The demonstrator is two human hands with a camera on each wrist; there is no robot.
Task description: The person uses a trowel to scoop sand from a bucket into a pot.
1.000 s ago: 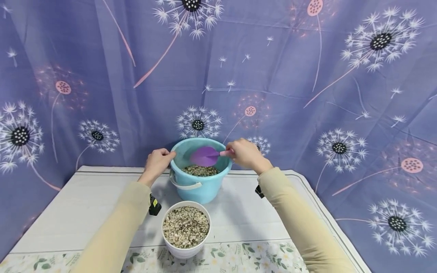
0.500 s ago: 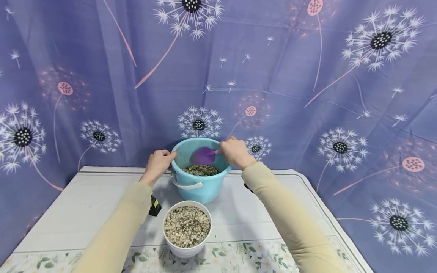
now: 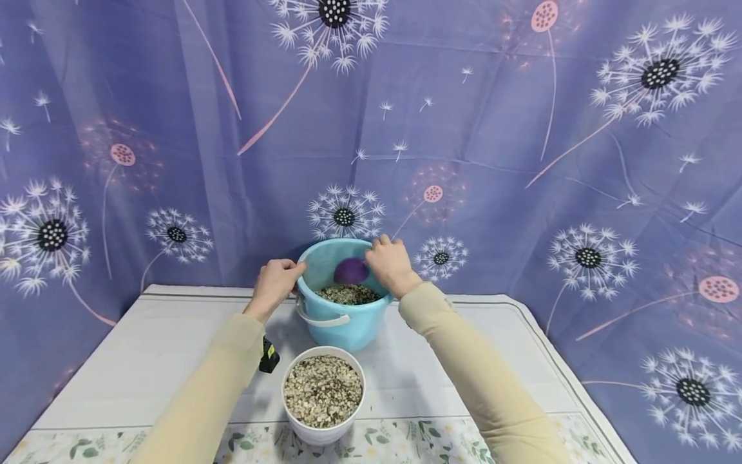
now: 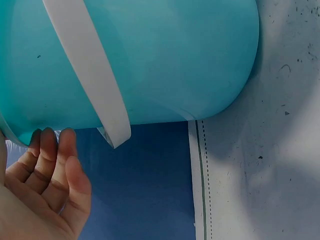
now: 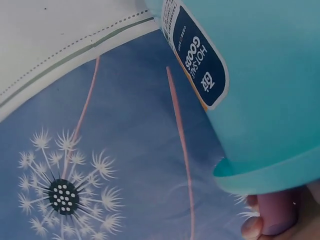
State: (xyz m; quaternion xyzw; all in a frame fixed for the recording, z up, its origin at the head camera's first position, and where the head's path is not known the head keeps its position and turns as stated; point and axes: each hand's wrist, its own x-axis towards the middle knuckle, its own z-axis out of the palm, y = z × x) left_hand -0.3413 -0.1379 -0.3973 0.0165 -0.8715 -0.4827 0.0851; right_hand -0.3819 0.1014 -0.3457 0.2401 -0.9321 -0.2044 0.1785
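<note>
One smooth bucket (image 3: 353,330) | left grip (image 3: 275,283): pinching its rim | right grip (image 3: 393,265): holding domed purple scoop (image 3: 350,272)

At the right of the bucket (image 3: 348,325), the right grip (image 3: 391,264) hides the scoop's (image 3: 350,271) handle (image 5: 279,212) (in the head view).

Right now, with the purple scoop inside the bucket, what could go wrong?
The white pot looks filled nearly to its rim, so adding more might spill. It stands between the sleeves, so one could knock it. The left hand grips the bucket by its rim; losing that hold might let it shift.
</note>
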